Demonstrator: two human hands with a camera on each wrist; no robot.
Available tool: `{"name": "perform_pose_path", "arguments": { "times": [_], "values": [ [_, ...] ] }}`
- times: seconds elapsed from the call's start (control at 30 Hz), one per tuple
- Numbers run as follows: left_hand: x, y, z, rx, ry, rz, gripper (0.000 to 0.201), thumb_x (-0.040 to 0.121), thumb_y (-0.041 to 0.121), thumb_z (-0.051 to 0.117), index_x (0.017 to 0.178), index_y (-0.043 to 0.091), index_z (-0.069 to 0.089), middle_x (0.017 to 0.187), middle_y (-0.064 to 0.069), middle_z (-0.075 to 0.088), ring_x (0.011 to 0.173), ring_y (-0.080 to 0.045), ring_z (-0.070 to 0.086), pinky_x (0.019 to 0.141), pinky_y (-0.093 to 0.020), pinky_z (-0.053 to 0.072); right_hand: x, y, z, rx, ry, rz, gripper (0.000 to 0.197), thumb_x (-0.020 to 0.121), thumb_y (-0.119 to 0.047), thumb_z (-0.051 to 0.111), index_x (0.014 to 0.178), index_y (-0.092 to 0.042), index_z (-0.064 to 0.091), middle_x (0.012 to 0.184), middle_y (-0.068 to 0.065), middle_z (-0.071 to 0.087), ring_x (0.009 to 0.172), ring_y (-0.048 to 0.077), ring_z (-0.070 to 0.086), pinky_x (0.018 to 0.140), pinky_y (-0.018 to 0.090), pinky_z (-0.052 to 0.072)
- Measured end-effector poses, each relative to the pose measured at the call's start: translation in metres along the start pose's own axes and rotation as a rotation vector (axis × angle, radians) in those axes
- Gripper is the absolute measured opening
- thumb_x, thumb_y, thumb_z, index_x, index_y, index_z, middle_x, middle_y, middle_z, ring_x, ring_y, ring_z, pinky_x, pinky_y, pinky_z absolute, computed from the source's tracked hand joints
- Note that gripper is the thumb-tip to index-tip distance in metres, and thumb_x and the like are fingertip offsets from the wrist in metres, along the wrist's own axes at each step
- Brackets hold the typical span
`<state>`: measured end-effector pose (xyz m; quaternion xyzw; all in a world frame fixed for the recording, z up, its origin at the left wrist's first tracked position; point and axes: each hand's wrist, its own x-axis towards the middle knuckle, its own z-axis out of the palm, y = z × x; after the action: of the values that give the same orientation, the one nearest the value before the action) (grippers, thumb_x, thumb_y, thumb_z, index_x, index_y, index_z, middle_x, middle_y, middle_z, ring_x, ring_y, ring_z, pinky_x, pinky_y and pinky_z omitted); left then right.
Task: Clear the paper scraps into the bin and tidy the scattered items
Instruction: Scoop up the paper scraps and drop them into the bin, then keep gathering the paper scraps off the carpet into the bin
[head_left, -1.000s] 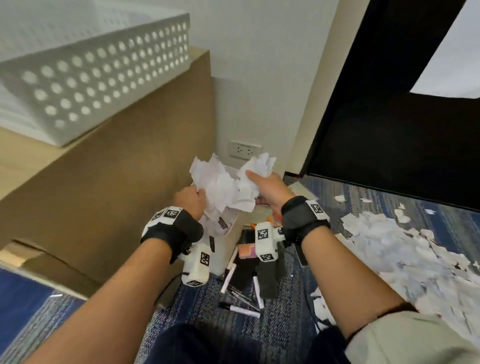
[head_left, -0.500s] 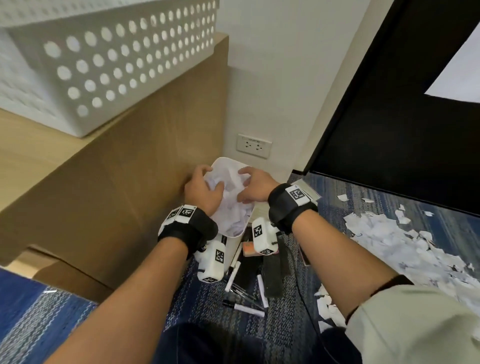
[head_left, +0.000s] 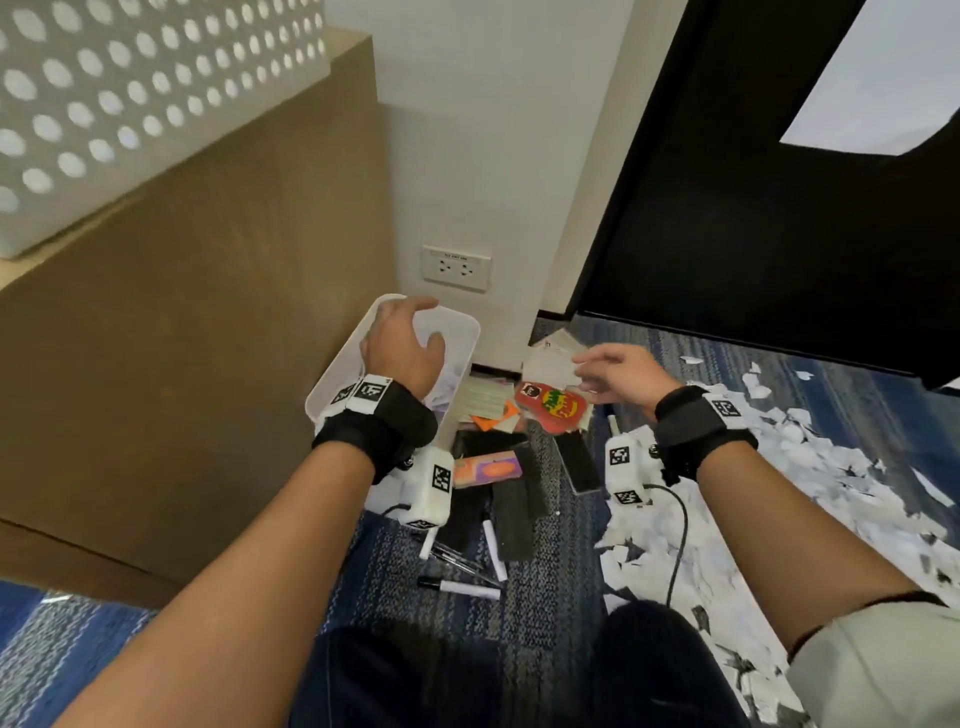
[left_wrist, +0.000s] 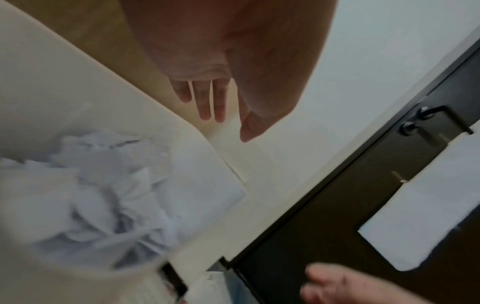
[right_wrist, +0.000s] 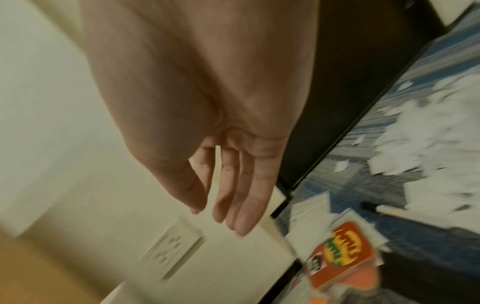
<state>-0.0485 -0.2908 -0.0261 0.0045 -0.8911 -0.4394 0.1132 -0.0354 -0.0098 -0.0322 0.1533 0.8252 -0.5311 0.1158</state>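
A white bin (head_left: 332, 371) stands on the carpet against the wall, with crumpled paper scraps (left_wrist: 103, 191) inside it. My left hand (head_left: 402, 345) hovers over the bin, fingers relaxed and holding nothing; its fingers (left_wrist: 205, 102) show straight in the left wrist view. My right hand (head_left: 610, 366) is to the right of the bin, above the scattered cards, open and empty; its fingers (right_wrist: 241, 197) are straight. A big pile of white paper scraps (head_left: 810, 488) covers the carpet on the right.
Scattered items lie between my arms: a red and orange card (head_left: 550, 405), white papers (head_left: 553, 356), black strips (head_left: 511, 512), markers (head_left: 460, 587) and a colourful box (head_left: 485, 467). A brown cabinet (head_left: 182, 338) with a perforated white basket (head_left: 130, 98) is left, a dark door (head_left: 753, 234) right.
Both hands pushed the bundle of paper down into the bin and let it go. The right hand has drawn back to the right; the left stays over the bin.
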Motion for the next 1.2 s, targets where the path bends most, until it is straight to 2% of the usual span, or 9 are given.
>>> {"name": "perform_pose_path", "arguments": {
  "times": [0.23, 0.33, 0.47, 0.57, 0.67, 0.77, 0.83, 1.03, 1.2],
  "values": [
    [-0.045, 0.076, 0.108, -0.024, -0.231, 0.228, 0.039, 0.083, 0.017, 0.065, 0.122, 0.023, 0.060, 0.120, -0.007, 0.047, 0.112, -0.023, 0.050, 0.099, -0.029, 0.039, -0.046, 0.137, -0.127, 0.151, 0.229, 0.367, 0.016, 0.097, -0.006, 0.057, 0.111, -0.010, 0.063, 0.096, 0.011, 0.061, 0.086, 0.026, 0.056, 0.082, 0.039, 0.052],
    [-0.076, 0.098, 0.173, 0.044, -0.411, 0.206, 0.042, 0.082, 0.020, 0.068, 0.123, 0.025, 0.058, 0.123, -0.007, 0.046, 0.108, -0.025, 0.053, 0.094, -0.034, 0.045, -0.076, 0.201, -0.169, 0.242, 0.254, 0.517, 0.014, 0.097, -0.008, 0.058, 0.110, -0.006, 0.062, 0.095, 0.014, 0.061, 0.080, 0.031, 0.057, 0.075, 0.039, 0.052],
    [-0.113, 0.115, 0.255, 0.082, -0.619, 0.217, 0.045, 0.081, 0.019, 0.070, 0.124, 0.020, 0.059, 0.121, -0.014, 0.045, 0.104, -0.032, 0.054, 0.091, -0.039, 0.046, -0.113, 0.283, -0.200, 0.252, 0.248, 0.751, 0.021, 0.098, -0.018, 0.057, 0.109, -0.001, 0.063, 0.101, 0.018, 0.061, 0.075, 0.033, 0.058, 0.087, 0.045, 0.051],
    [-0.129, 0.125, 0.302, 0.093, -0.740, 0.213, 0.042, 0.086, 0.016, 0.066, 0.127, 0.021, 0.057, 0.130, -0.012, 0.039, 0.111, -0.029, 0.052, 0.097, -0.035, 0.043, -0.132, 0.338, -0.200, 0.161, 0.235, 0.881, 0.040, 0.092, -0.011, 0.066, 0.130, -0.007, 0.053, 0.117, 0.022, 0.056, 0.078, 0.033, 0.058, 0.068, 0.038, 0.051],
    [-0.134, 0.132, 0.348, 0.096, -0.814, 0.256, 0.042, 0.086, 0.015, 0.064, 0.127, 0.023, 0.056, 0.134, -0.010, 0.036, 0.117, -0.031, 0.049, 0.100, -0.042, 0.044, -0.135, 0.384, -0.201, 0.157, 0.423, 0.835, 0.074, 0.083, -0.016, 0.078, 0.144, -0.015, 0.036, 0.108, 0.019, 0.055, 0.083, 0.035, 0.057, 0.073, 0.046, 0.056],
    [-0.134, 0.131, 0.388, 0.128, -0.848, 0.275, 0.049, 0.084, 0.018, 0.066, 0.131, 0.024, 0.052, 0.139, -0.010, 0.034, 0.124, -0.033, 0.046, 0.103, -0.044, 0.042, -0.124, 0.407, -0.215, -0.109, 0.617, 0.751, 0.111, 0.067, -0.041, 0.088, 0.153, -0.021, 0.021, 0.150, 0.020, 0.026, 0.124, 0.042, 0.047, 0.092, 0.046, 0.050],
    [-0.134, 0.129, 0.412, 0.160, -0.893, 0.260, 0.059, 0.083, 0.023, 0.069, 0.138, 0.026, 0.047, 0.143, -0.010, 0.031, 0.129, -0.035, 0.042, 0.105, -0.047, 0.040, -0.110, 0.413, -0.226, -0.241, 0.612, 0.703, 0.126, 0.060, -0.054, 0.088, 0.155, -0.028, 0.009, 0.159, 0.017, 0.009, 0.137, 0.044, 0.034, 0.105, 0.052, 0.039],
    [-0.146, 0.121, 0.477, 0.306, -1.008, 0.206, 0.081, 0.074, 0.039, 0.080, 0.143, 0.033, 0.036, 0.145, -0.006, 0.027, 0.125, -0.034, 0.046, 0.103, -0.044, 0.043, -0.046, 0.431, -0.259, -0.334, 0.439, 0.605, 0.122, 0.068, -0.058, 0.081, 0.152, -0.044, -0.006, 0.163, 0.012, -0.005, 0.133, 0.046, 0.042, 0.106, 0.052, 0.040],
    [-0.157, 0.113, 0.522, 0.346, -1.108, 0.127, 0.120, 0.060, 0.057, 0.085, 0.152, 0.043, 0.008, 0.156, -0.011, 0.010, 0.139, -0.038, 0.030, 0.110, -0.051, 0.036, -0.020, 0.442, -0.248, -0.578, 0.356, 0.594, 0.093, 0.084, -0.045, 0.067, 0.156, -0.033, 0.009, 0.136, 0.017, 0.037, 0.110, 0.047, 0.057, 0.092, 0.050, 0.049]
  ]
}}
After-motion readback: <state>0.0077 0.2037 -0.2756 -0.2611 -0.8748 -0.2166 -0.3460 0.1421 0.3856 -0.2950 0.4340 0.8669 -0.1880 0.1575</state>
